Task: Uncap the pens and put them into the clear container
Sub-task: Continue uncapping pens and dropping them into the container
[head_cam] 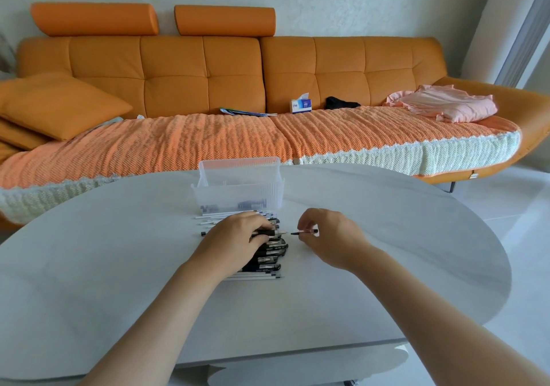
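Forearms (166, 311) low over grey table (401, 236). Task item: black pen (269, 232), nib bare, gripped in curled left hand (238, 232) just above pen pile (268, 260). Its cap (308, 231) is off, just clear of nib, pinched by right hand (326, 233). Clear container (238, 189) stands behind pile, some pens inside. Risks: cap slipping, rolling off smooth top; nib inking fingers; left wrist scattering pile on lift.

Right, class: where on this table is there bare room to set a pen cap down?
Bare tabletop: right of the right hand to the rim of the pale grey oval table; left of the row of black pens. Crowded: between that row and the clear ribbed plastic container.
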Available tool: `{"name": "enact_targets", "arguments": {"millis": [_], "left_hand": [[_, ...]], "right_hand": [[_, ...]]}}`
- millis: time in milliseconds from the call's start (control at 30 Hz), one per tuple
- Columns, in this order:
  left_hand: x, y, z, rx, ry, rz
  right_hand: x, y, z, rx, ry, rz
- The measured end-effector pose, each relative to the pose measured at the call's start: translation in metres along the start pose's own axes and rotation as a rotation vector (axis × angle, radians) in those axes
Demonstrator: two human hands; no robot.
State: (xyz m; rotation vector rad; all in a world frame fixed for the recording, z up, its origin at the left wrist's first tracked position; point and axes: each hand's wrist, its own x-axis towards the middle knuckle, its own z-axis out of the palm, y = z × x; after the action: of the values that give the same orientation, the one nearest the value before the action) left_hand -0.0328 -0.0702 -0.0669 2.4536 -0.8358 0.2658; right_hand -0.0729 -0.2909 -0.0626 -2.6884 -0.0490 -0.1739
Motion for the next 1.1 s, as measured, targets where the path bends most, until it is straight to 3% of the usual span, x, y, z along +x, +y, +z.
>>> {"name": "enact_targets", "arguments": {"millis": [567,700,867,1100], "left_hand": [[-0.006,0.000,-0.003,-0.117,-0.046,0.009],[-0.006,0.002,-0.006,-0.125,-0.050,0.007],[-0.009,0.001,-0.011,-0.099,-0.082,-0.015],[-0.017,-0.002,-0.018,-0.114,0.029,0.079]], "right_hand": [[-0.007,-0.022,0.004,0.154,-0.012,-0.153],[-0.006,-0.025,0.004,0.104,-0.005,-0.114],[-0.008,-0.034,0.004,0.072,0.022,-0.206],[-0.009,-0.046,0.008,0.213,-0.009,-0.216]]}}
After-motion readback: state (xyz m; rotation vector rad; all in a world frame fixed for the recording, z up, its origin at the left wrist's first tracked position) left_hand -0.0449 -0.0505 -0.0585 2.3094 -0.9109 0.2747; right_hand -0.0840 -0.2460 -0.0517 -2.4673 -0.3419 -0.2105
